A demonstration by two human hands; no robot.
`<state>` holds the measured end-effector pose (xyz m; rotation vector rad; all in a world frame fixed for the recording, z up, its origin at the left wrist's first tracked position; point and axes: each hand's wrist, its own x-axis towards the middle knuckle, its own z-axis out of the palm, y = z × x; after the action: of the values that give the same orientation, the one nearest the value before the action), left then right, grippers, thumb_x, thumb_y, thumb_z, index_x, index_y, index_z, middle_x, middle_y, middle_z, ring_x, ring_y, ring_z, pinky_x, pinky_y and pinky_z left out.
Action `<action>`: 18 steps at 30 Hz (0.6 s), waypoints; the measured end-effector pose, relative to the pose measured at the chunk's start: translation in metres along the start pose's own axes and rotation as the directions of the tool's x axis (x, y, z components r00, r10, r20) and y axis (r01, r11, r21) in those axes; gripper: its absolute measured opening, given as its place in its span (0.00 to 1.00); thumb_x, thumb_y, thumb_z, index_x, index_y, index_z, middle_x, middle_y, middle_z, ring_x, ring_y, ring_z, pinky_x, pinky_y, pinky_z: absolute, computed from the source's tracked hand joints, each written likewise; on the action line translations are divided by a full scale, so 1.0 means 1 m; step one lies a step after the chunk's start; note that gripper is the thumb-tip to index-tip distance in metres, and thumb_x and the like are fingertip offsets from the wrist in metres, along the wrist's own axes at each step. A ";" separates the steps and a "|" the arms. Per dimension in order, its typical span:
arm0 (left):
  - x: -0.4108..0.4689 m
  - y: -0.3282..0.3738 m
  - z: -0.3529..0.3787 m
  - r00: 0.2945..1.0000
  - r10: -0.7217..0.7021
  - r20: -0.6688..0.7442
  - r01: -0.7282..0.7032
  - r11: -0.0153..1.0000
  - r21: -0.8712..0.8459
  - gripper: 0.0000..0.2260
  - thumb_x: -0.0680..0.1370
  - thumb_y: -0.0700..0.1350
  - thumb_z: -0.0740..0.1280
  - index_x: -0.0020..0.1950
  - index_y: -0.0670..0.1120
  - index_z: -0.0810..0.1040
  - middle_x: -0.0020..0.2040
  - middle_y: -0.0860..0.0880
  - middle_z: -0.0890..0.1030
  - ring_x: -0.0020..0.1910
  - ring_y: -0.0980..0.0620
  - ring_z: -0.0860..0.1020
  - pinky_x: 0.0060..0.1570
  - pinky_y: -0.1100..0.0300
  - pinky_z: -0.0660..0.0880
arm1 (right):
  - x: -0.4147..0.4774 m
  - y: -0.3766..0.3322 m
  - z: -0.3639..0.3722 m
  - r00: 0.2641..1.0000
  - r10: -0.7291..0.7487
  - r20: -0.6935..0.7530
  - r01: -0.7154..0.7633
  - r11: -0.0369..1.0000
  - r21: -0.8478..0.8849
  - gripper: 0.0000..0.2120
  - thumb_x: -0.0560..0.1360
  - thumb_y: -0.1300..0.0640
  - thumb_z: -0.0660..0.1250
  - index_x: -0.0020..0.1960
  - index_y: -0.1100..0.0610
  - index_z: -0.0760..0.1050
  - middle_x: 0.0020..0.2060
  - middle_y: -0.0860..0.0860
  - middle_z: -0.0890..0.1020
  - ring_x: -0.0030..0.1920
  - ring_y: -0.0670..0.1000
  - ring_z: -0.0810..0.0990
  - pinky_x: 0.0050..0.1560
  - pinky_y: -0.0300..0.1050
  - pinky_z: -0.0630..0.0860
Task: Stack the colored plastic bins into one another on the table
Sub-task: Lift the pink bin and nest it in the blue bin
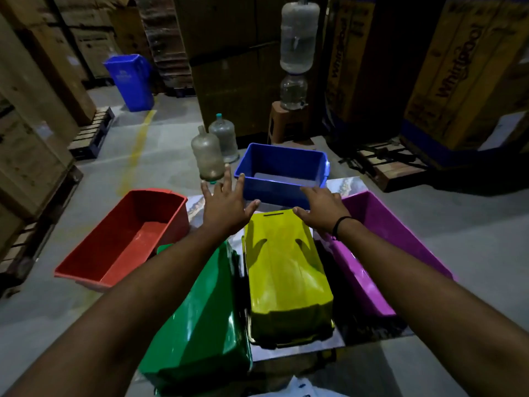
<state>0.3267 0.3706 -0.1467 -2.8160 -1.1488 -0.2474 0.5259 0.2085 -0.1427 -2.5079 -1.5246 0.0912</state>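
Observation:
Five plastic bins sit on a small table (347, 186). The blue bin (282, 173) stands upright at the far edge. A red bin (126, 239) lies upright on the left and a purple bin (380, 253) on the right. The yellow bin (286, 273) rests upside down in the middle, with the green bin (200, 319) upside down beside it on the left. My left hand (226, 207) hovers with fingers spread just left of the blue bin's near corner. My right hand (323, 210) is open, palm down, at the blue bin's near wall, above the yellow bin's far end.
Two large empty water jugs (214, 150) stand on the concrete floor beyond the table. A water dispenser (296, 67) sits on a stool behind them. A blue trash bin (130, 81), wooden pallets and tall cardboard boxes ring the area.

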 end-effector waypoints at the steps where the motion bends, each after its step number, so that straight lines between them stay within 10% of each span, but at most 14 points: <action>1: 0.006 -0.001 0.004 1.000 0.018 -0.003 -0.018 1.000 -0.004 0.39 0.79 0.71 0.49 0.84 0.49 0.53 0.85 0.40 0.46 0.77 0.37 0.66 0.76 0.28 0.46 | 0.004 0.000 0.004 1.000 0.014 0.008 -0.014 1.000 -0.001 0.32 0.78 0.39 0.63 0.76 0.54 0.63 0.70 0.58 0.74 0.69 0.62 0.71 0.66 0.60 0.66; 11: 0.061 -0.006 0.041 0.998 0.043 0.048 -0.041 0.998 -0.039 0.38 0.79 0.72 0.49 0.83 0.50 0.56 0.85 0.40 0.49 0.74 0.36 0.70 0.75 0.29 0.53 | 0.041 0.017 0.024 0.997 0.074 0.038 -0.074 0.997 0.013 0.30 0.77 0.39 0.63 0.73 0.53 0.68 0.66 0.57 0.77 0.66 0.60 0.74 0.65 0.60 0.68; 18: 0.097 0.003 0.057 0.992 0.003 0.122 0.009 0.995 -0.098 0.30 0.78 0.69 0.52 0.66 0.47 0.74 0.60 0.40 0.82 0.55 0.36 0.80 0.52 0.45 0.78 | 0.087 0.053 0.029 0.994 0.040 0.099 -0.043 0.999 0.021 0.22 0.77 0.40 0.64 0.63 0.54 0.73 0.60 0.58 0.78 0.61 0.62 0.75 0.59 0.59 0.72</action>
<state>0.4036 0.4429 -0.1846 -2.9523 -1.1963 -0.1364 0.6084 0.2659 -0.1775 -2.5523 -1.4984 0.2415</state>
